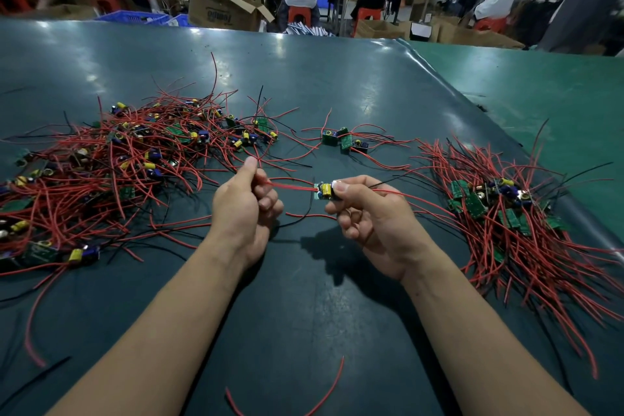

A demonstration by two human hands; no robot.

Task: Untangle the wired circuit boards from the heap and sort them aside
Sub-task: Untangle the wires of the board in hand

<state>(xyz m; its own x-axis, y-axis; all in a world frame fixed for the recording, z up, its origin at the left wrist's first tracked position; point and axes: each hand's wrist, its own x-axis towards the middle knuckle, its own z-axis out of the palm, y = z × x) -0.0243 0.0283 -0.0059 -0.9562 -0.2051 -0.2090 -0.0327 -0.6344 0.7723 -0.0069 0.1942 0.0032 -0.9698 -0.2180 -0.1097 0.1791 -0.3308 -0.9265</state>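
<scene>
A small green circuit board (325, 191) with a yellow capacitor is held above the table, pinched by my right hand (369, 214). Its red wires (292, 186) run left into my left hand (244, 204), whose thumb and curled fingers pinch them. A big tangled heap (111, 165) of boards with red and black wires covers the table's left side. A sorted pile (506, 213) of boards with wires fanned toward me lies on the right. A small cluster of three boards (342, 140) sits beyond my hands.
The dark green table (304, 307) meets a lighter green mat (540, 91) at the right. Loose red wires (324, 395) lie near the front edge. Beyond the far edge are cardboard boxes (223, 7), blue crates and seated people.
</scene>
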